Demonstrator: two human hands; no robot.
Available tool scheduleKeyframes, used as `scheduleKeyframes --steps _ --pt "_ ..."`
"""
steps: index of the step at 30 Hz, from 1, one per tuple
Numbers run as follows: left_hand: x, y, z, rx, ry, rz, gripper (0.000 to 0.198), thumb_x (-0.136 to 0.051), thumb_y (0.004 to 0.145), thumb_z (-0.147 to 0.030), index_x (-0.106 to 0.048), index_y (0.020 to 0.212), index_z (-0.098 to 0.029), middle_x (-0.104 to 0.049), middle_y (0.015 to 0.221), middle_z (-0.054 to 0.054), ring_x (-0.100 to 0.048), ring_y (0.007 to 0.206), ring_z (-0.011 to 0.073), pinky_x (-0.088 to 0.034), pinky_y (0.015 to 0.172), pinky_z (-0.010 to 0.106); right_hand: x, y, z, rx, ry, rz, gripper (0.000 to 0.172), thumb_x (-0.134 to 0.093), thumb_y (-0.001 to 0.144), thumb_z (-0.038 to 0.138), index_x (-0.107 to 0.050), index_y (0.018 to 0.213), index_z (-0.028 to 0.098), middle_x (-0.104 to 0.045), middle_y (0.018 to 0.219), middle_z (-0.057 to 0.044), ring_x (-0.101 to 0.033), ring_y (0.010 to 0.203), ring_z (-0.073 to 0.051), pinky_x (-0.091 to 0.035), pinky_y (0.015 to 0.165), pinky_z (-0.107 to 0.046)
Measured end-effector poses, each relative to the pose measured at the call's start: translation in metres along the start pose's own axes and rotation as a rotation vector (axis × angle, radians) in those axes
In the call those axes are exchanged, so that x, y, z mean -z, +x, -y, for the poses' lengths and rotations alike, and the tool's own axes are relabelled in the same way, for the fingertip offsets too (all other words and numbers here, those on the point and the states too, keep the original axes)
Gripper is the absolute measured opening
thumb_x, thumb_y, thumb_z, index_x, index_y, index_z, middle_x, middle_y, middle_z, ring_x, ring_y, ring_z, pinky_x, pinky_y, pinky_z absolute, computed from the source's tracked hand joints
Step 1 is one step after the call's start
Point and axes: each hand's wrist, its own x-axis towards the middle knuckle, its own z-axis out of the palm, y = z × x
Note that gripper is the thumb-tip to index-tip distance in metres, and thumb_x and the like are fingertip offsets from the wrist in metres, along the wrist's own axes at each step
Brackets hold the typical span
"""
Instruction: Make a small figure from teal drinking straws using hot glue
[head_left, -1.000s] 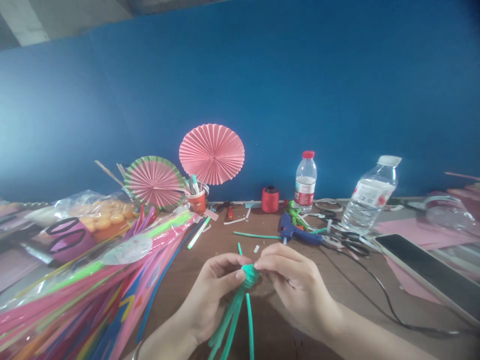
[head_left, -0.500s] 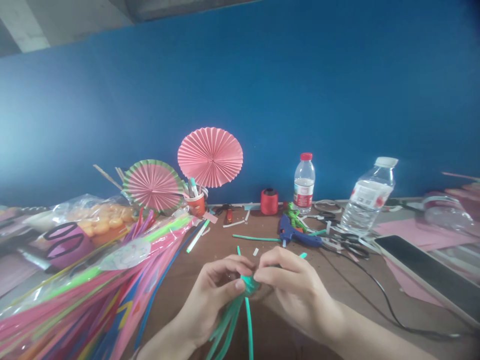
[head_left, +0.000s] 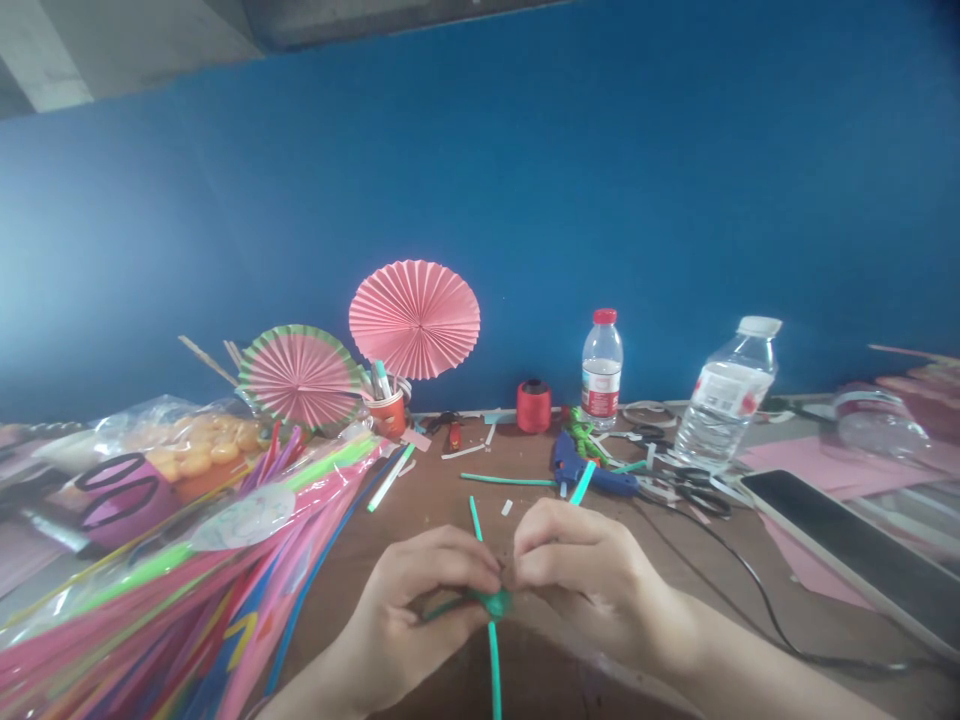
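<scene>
My left hand (head_left: 431, 610) is closed, its thumb and fingers pinching a small knot of green pipe cleaners (head_left: 495, 604). One green stem stands up behind the fingertips and another hangs down from the knot toward me. Just to the right, my right hand (head_left: 592, 575) is closed in a pinch close to the knot. A green pipe cleaner end (head_left: 583, 483) sticks up above its knuckles; the grip itself is partly hidden. Farther back on the brown table, a loose green stem (head_left: 506, 480) lies beside a blue glue gun (head_left: 574, 462).
Bagged colourful stems (head_left: 225, 590) cover the left side. Behind stand pink paper fans (head_left: 415, 318), a red cup of pens (head_left: 388, 412), a red thread spool (head_left: 533, 408) and two water bottles (head_left: 601, 370). Scissors (head_left: 701, 490), a black cable (head_left: 750, 575) and a phone (head_left: 847, 550) lie right.
The green knot has come slightly lower, and the loose strands once hanging below my left hand no longer show there. A green end now rises higher above my right hand.
</scene>
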Motion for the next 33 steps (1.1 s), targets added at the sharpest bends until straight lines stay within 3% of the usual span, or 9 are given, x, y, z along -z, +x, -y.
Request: scheduleKeyframes --steps 5,10,14,25,33 --pt "0.004 -0.002 0.002 -0.216 0.185 0.092 0.039 -0.059 0.067 0.005 -0.062 0.096 -0.021 -0.060 0.087 0.006 -0.061 0.072 0.0135 -0.051 0.063 0.022 0.000 0.001 -0.001 -0.071 0.118 -0.018 0.012 -0.055 0.080 0.010 -0.064 0.073 0.015 -0.054 0.075 -0.003 -0.054 0.064 -0.008 -0.043 0.059 -0.017" --pt "0.002 -0.003 -0.003 -0.386 0.311 0.117 0.046 -0.055 0.067 0.010 -0.056 0.103 -0.019 -0.060 0.090 0.007 -0.062 0.079 0.0157 -0.053 0.070 0.025 0.007 0.009 0.003 -0.131 0.214 0.085 0.011 -0.060 0.077 0.010 -0.064 0.068 0.013 -0.056 0.075 -0.003 -0.055 0.065 -0.008 -0.044 0.061 -0.017" --pt "0.003 -0.003 -0.006 -0.489 0.385 0.123 0.045 -0.054 0.067 0.010 -0.055 0.105 -0.015 -0.059 0.091 0.010 -0.061 0.084 0.0182 -0.052 0.074 0.028 0.012 0.014 0.006 -0.186 0.192 0.120 0.005 -0.066 0.071 0.016 -0.064 0.075 0.014 -0.059 0.074 -0.003 -0.055 0.069 -0.012 -0.044 0.063 -0.021" --pt "0.006 -0.004 -0.005 -0.493 0.473 0.164 0.031 -0.048 0.076 0.002 -0.057 0.103 -0.012 -0.060 0.094 0.012 -0.058 0.092 0.0186 -0.050 0.080 0.029 0.014 0.015 0.015 -0.234 0.008 0.163 0.006 -0.062 0.069 0.010 -0.060 0.066 0.015 -0.058 0.061 0.001 -0.049 0.059 -0.010 -0.036 0.055 -0.020" --pt "-0.004 -0.002 -0.009 -0.456 0.456 0.112 0.021 -0.043 0.085 -0.008 -0.059 0.097 -0.015 -0.063 0.087 0.010 -0.060 0.084 0.0166 -0.051 0.073 0.027 0.019 0.012 0.016 -0.135 -0.180 0.323 0.012 -0.051 0.080 0.007 -0.057 0.076 0.016 -0.058 0.069 0.000 -0.047 0.067 -0.012 -0.033 0.064 -0.025"
